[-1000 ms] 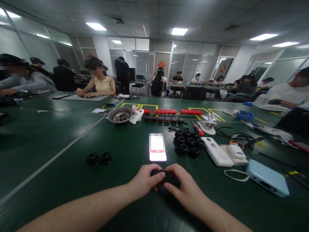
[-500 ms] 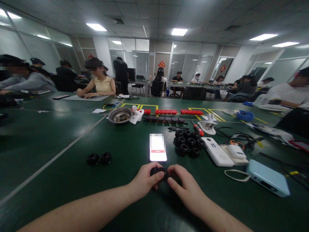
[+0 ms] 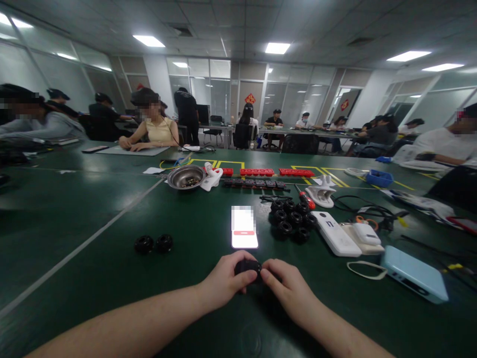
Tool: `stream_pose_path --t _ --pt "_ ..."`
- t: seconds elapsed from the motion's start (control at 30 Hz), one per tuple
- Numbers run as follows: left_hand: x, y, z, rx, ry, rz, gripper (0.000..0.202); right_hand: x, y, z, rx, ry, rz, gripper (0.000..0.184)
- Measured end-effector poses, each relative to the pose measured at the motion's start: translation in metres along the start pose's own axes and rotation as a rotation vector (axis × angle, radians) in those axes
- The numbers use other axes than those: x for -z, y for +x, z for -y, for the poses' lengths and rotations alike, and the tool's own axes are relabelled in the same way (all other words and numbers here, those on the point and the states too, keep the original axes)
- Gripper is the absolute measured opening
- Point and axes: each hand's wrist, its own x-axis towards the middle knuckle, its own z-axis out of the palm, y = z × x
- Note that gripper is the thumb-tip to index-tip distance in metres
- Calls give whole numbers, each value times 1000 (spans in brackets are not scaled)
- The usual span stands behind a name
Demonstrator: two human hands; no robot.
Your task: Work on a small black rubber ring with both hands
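My left hand (image 3: 227, 276) is wrapped round a glossy black wheel-like piece (image 3: 249, 268), thumb in front and fingers behind. At its right end is my right hand (image 3: 286, 283), thumb and forefinger closed together against the piece's edge. Whether a small part sits between those fingertips is hidden. Just beyond my hands lies a lit phone (image 3: 244, 238), screen up. Several similar black round pieces (image 3: 295, 219) with holes in their middles are clustered to the right of the phone. Two more black round pieces (image 3: 143, 244) stand side by side at the left.
A metal bowl (image 3: 186, 178) holding small brass-coloured parts stands farther back. Red strips (image 3: 257, 172), a black strip (image 3: 257, 184) and a red-handled screwdriver (image 3: 306, 199) lie nearby. At right are a white power bank (image 3: 337, 236), a light-blue box (image 3: 415, 273) and cables. Other people sit beyond.
My right thumb and forefinger have drawn together at the end of the black piece. Both hands and the piece have shifted slightly right.
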Motion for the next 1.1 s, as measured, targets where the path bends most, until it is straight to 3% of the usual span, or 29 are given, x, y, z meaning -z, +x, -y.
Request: stream_pose_path --t 0.13,0.23,0.37,0.47,0.63,0.73,0.87,0.9,1.0,1.1 --pt "-1 1 2 20 -16 18 54 0 -1 0 38 2 -5 9" --pt "-1 2 2 30 -18 6 49 0 -2 1 66 34 -20 18" --pt "0 -1 -3 4 45 -26 40 1 -1 1 11 57 -30 17" --pt "2 -4 -5 -39 115 -46 38 0 0 1 -19 39 12 34" --pt "1 0 2 -7 49 13 52 -1 -2 3 25 44 -5 10" --pt "0 1 3 19 15 3 50 1 -3 3 73 66 -25 29" --pt "1 -2 -2 -9 57 -47 39 1 -2 1 2 80 -50 18" --pt "2 -2 -3 -22 71 -56 38 1 -2 1 -17 80 -37 22" --pt "2 -2 -2 -35 58 -26 46 0 -1 0 -20 45 9 32" --pt "1 0 1 8 -23 35 60 0 -2 1 19 6 1 15"
